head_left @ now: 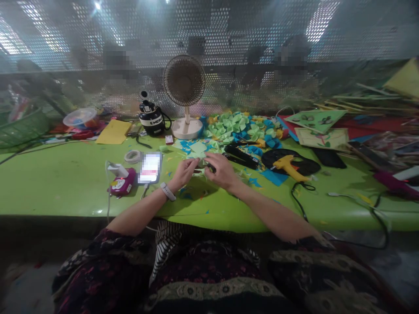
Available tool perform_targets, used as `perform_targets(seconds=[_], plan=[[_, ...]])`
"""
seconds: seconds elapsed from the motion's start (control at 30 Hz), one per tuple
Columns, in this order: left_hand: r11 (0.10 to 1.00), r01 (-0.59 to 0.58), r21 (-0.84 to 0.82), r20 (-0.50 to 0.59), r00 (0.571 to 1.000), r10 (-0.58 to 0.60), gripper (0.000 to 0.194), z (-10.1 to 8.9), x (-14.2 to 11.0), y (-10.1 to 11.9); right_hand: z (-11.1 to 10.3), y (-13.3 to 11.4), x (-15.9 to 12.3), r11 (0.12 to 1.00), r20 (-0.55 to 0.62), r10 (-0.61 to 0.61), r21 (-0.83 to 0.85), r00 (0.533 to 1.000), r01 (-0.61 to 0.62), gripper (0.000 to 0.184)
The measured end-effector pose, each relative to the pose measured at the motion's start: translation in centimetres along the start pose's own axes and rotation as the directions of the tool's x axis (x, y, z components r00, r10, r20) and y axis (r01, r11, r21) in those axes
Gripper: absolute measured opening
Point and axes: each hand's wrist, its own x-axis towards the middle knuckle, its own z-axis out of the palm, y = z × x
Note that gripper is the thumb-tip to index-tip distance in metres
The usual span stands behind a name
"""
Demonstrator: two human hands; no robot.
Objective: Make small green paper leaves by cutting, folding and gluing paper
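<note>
My left hand [186, 173], with a pale watch band on the wrist, is closed in a pinch at the edge of a light green paper piece [198, 154]. Close beside it, my right hand [221, 171] has its fingers bent round a small dark thing, too hidden to name. Green and blue paper scraps [253, 181] lie around both hands. Just beyond is a heap of folded paper flowers [234, 124] in green, blue and yellow. A black stapler [242, 157] rests right of my right hand.
A fan [187, 128] and a black bottle [152, 120] stand at the back. Left of my hands are a lit phone [149, 168], a tape roll [132, 156] and a purple power adapter [122, 183]. A yellow glue gun [290, 168] with a trailing cord lies right. The green table [65, 183] ends before my body.
</note>
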Motion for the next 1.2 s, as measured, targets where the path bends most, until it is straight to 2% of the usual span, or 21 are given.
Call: perform_targets(seconds=[0.2, 0.33, 0.47, 0.57, 0.67, 0.83, 1.2], plan=[[0.999, -0.032, 0.037, 0.028, 0.999, 0.031, 0.05, 0.0, -0.4, 0.6, -0.4, 0.4, 0.3, 0.997, -0.017, -0.002, 0.078, 1.0, 0.003, 0.024], [0.992, -0.107, 0.065, 0.053, 0.993, 0.104, 0.04, -0.4, -0.5, 0.6, -0.8, 0.2, 0.6, 0.977, -0.057, 0.079, 0.201, 0.995, -0.066, 0.021], [0.97, -0.209, 0.123, 0.022, 0.978, 0.208, 0.048, -0.8, -0.5, 0.7, -1.1, -0.3, 0.8, 0.946, -0.058, 0.163, 0.294, 0.985, -0.139, 0.018], [0.953, -0.274, 0.129, 0.035, 0.962, 0.271, 0.046, -1.1, -0.5, 0.6, -1.3, -0.6, 0.9, 0.928, -0.049, 0.201, 0.33, 0.978, -0.175, 0.015], [0.963, -0.26, 0.07, 0.037, 0.965, 0.258, 0.041, -1.1, -0.4, 0.5, -1.4, -0.8, 0.9, 0.924, -0.031, 0.211, 0.334, 0.977, -0.188, 0.014], [0.978, -0.209, 0.007, -0.024, 0.978, 0.209, 0.034, -0.9, -0.3, 0.6, -1.5, -0.8, 0.8, 0.926, -0.026, 0.206, 0.328, 0.978, -0.186, 0.015], [0.983, -0.186, 0.009, -0.037, 0.982, 0.186, 0.032, -0.8, -0.1, 0.5, -1.5, -0.9, 0.9, 0.934, -0.01, 0.197, 0.306, 0.98, -0.185, 0.017]])
